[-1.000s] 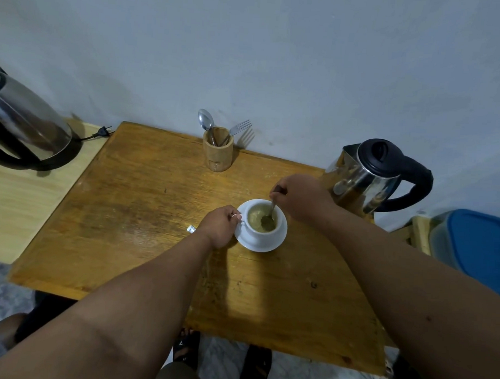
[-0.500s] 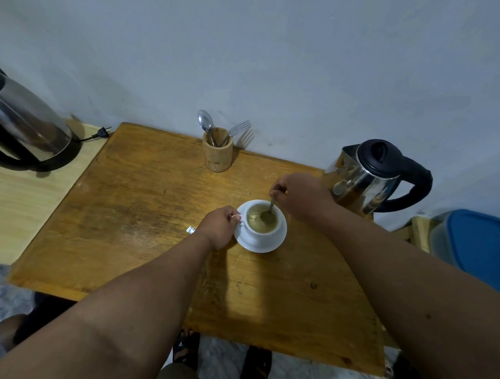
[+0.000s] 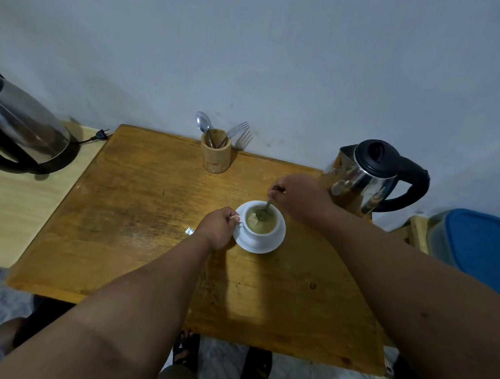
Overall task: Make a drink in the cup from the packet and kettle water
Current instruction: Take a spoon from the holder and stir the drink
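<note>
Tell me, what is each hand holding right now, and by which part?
The left hand grips the white cup by its handle. The right hand pinches the upper end of a spoon, whose bowl sits in the drink.

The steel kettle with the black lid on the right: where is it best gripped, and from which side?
Grip the steel kettle with the black lid by its black loop handle, coming from the right. The handle juts out away from the white cup, and the spout faces left. The right hand is nearest, though it holds a spoon.
</note>
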